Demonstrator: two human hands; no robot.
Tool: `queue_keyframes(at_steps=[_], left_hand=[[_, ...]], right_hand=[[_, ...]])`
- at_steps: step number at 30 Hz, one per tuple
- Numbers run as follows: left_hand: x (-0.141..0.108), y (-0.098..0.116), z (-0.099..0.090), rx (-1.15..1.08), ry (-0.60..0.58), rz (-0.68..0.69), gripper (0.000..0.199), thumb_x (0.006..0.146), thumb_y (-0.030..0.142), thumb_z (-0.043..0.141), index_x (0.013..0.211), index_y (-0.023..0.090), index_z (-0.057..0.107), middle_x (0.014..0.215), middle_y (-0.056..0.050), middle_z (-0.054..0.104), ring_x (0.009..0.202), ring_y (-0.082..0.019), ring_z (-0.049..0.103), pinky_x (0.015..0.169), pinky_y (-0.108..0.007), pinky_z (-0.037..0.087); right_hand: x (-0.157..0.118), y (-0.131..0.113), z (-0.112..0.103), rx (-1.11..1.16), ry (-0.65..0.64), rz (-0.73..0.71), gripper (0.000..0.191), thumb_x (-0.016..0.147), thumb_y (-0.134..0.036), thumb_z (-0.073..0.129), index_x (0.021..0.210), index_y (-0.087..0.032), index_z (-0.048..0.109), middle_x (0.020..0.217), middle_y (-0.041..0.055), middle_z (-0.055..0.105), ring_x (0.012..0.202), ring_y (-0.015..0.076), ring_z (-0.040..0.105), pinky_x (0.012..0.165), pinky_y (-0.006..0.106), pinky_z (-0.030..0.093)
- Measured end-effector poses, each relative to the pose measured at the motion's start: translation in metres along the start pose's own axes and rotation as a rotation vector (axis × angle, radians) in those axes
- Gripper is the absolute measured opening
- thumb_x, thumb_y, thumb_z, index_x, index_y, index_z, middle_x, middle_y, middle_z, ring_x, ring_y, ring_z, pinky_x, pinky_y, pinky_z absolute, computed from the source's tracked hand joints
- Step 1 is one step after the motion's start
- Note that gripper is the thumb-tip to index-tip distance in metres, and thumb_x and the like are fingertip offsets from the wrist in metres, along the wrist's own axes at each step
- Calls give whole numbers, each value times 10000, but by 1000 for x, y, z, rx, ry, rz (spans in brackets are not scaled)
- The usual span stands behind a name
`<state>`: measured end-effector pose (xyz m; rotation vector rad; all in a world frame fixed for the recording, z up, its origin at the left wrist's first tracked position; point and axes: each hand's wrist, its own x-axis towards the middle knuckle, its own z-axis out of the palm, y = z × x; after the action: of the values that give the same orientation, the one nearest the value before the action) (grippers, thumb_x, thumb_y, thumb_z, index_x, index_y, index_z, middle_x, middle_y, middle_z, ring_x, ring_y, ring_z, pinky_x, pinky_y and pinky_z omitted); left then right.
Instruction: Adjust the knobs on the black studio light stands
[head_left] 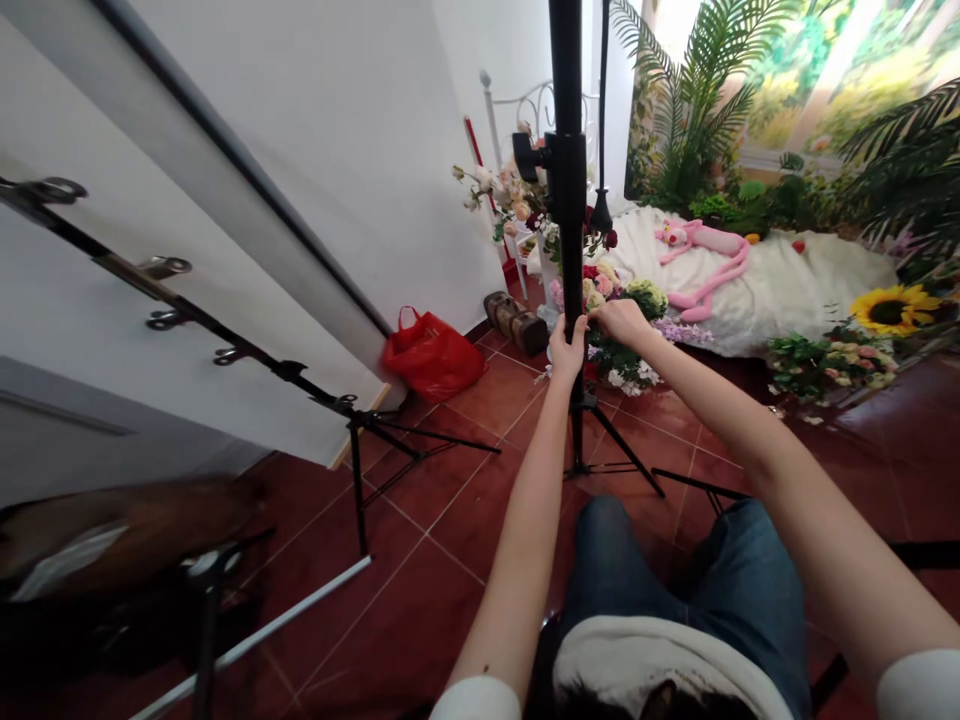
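A black upright stand [568, 180] with a clamp knob on its left side rises in front of me. Around its lower pole, my left hand [568, 347] is closed, thumb upward. My right hand [621, 322] is just right of the pole with its fingers pinched together; what they hold is too small to make out. A black cable with a plug [601, 212] hangs beside the pole above my right hand. The stand's legs [619, 450] spread on the red tiles below.
A red bag [433, 355] lies by the wall, left of a brown carved object [516, 323]. Another black stand [360, 500] is at left, near a white pole [300, 605]. Behind are flowers [832, 360], a pink plush toy [709, 240] on white cloth and palm fronds.
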<state>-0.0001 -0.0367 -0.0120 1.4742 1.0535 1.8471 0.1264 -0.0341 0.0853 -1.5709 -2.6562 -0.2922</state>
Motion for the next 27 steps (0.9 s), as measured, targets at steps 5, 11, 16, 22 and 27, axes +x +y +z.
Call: queue_keyframes(at_steps=[5, 11, 16, 22, 27], left_hand=[[0, 5, 1, 3, 7, 11, 568, 817, 763, 512, 810, 203, 610, 751, -33, 658, 754, -160, 631, 796, -297, 507], [-1, 8, 1, 0, 15, -6, 581, 802, 781, 509, 792, 208, 600, 734, -31, 646, 723, -149, 621, 766, -288, 503], [-1, 7, 2, -22, 19, -10, 571, 795, 783, 521, 782, 217, 593, 737, -31, 635, 742, -159, 618, 785, -305, 510], [-1, 4, 3, -16, 22, -26, 604, 785, 806, 503, 819, 216, 624, 757, -32, 636, 759, -166, 615, 796, -314, 506], [-2, 5, 1, -1, 25, -23, 585, 806, 786, 500, 859, 220, 635, 801, -41, 638, 822, -174, 624, 856, -320, 511]], right_hand=[[-45, -12, 40, 97, 146, 78, 575, 983, -161, 353, 1557, -190, 371, 1434, 128, 594, 1149, 221, 662, 840, 276, 533], [-82, 0, 75, 86, -90, 11, 525, 899, -188, 489, 1416, -224, 577, 1591, 112, 403, 1201, 309, 636, 853, 407, 587], [-60, 13, 32, 286, 296, 92, 675, 942, -424, 531, 1541, -154, 375, 1484, 179, 507, 1300, 313, 554, 986, 466, 548], [18, 8, -44, 205, 553, -55, 982, 924, -616, 524, 1610, -146, 2, 1623, 216, 122, 1462, 407, 320, 1006, 545, 513], [59, -11, -62, 186, 609, -53, 715, 1036, -462, 317, 1577, -69, 64, 1481, 223, 215, 1227, 383, 587, 922, 505, 521]])
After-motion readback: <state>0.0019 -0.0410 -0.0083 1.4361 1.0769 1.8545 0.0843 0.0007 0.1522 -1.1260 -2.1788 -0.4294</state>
